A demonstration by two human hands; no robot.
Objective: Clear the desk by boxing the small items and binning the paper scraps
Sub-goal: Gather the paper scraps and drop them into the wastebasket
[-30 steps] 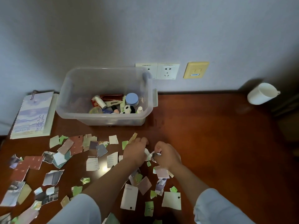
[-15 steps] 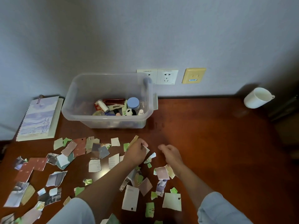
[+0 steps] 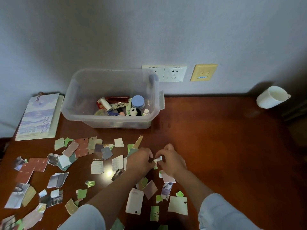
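Note:
Torn paper scraps (image 3: 98,166) in green, pink, brown and white lie scattered over the left and middle of the dark wooden desk (image 3: 224,146). My left hand (image 3: 141,159) and my right hand (image 3: 172,161) meet over the scraps in the middle. My right hand pinches a small white scrap (image 3: 158,159) between them. My left hand curls over scraps under it; what it holds is hidden. A clear plastic box (image 3: 109,120) with several small items (image 3: 123,107) stands behind, by the wall.
A spiral notebook (image 3: 38,117) lies at the back left beside the box. A white bin (image 3: 270,97) lies tipped at the back right by the wall. Wall sockets (image 3: 174,73) sit above the desk's back edge. The desk's right half shows bare wood.
My right hand had drawn apart from the left half a second ago; it has come back to it and now pinches a white scrap. The camera view shifted slightly.

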